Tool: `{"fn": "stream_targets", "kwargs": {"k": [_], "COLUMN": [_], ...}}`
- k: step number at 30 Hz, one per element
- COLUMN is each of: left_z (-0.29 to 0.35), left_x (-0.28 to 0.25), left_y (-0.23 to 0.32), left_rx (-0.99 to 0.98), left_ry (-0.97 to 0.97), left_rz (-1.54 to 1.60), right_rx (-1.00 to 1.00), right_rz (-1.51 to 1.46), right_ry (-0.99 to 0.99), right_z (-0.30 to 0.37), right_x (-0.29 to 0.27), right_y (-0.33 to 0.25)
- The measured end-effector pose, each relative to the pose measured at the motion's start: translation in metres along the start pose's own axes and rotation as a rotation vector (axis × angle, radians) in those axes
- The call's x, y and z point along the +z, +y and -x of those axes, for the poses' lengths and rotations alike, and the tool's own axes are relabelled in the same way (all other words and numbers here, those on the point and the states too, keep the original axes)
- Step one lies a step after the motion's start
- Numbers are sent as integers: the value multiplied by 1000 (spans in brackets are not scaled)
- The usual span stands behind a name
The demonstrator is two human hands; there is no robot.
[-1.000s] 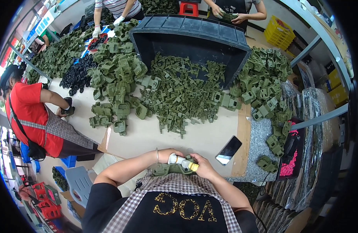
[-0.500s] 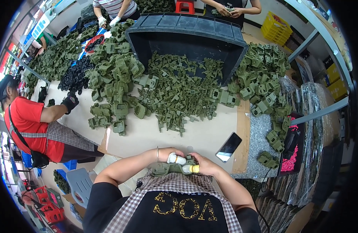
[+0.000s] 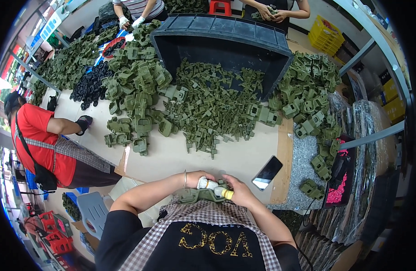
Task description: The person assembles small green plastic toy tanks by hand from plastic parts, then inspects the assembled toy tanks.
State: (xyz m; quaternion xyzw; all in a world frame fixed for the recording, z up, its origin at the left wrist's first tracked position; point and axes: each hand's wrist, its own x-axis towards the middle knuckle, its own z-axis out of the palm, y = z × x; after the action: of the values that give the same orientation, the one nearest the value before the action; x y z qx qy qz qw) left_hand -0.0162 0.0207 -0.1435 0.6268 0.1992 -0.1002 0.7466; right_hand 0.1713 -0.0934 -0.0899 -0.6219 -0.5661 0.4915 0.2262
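Close against my apron, a dark green moulded plastic toy vehicle body (image 3: 190, 196) is between my two hands. My left hand (image 3: 200, 179) is closed on its far side, with white wrapping on a finger. My right hand (image 3: 240, 189) grips the right end; its thumb has a white and yellow wrap, and its forefinger reaches over the top. A small green part seems to be at the fingertips, mostly hidden. Beyond my hands spreads a heap of small green plastic parts (image 3: 212, 110), spilling from a tipped black tub (image 3: 221, 38).
Larger green vehicle bodies are piled left (image 3: 138, 90) and right (image 3: 307, 86) of the tub. A phone (image 3: 267, 172) lies right of my hands. Black rings (image 3: 91, 83) lie farther left. A co-worker in red (image 3: 41, 135) stands at the left; two more people work across the table.
My right forefinger has lifted and straightened a little, while both hands stay at the green body. The co-worker in red has leaned and shifted a gloved hand. The whole view has shifted slightly.
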Motion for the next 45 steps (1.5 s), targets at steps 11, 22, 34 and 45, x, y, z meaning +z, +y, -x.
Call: {"fn": "stream_targets", "kwargs": {"k": [11, 22, 34, 45], "left_z": [0, -2, -5, 13], "left_x": [3, 4, 0, -16], "left_y": [7, 3, -3, 11], "left_rx": [-23, -42, -34, 136], "left_ry": [-10, 10, -37, 168], "left_rz": [65, -78, -85, -39], "right_rx": [97, 104, 151, 155], "right_rz": [-330, -157, -404, -462], "right_ry": [-196, -71, -226, -234], "right_z": [-3, 3, -5, -19], "right_x": [-3, -1, -3, -9], "right_y": [20, 2, 22, 25]}}
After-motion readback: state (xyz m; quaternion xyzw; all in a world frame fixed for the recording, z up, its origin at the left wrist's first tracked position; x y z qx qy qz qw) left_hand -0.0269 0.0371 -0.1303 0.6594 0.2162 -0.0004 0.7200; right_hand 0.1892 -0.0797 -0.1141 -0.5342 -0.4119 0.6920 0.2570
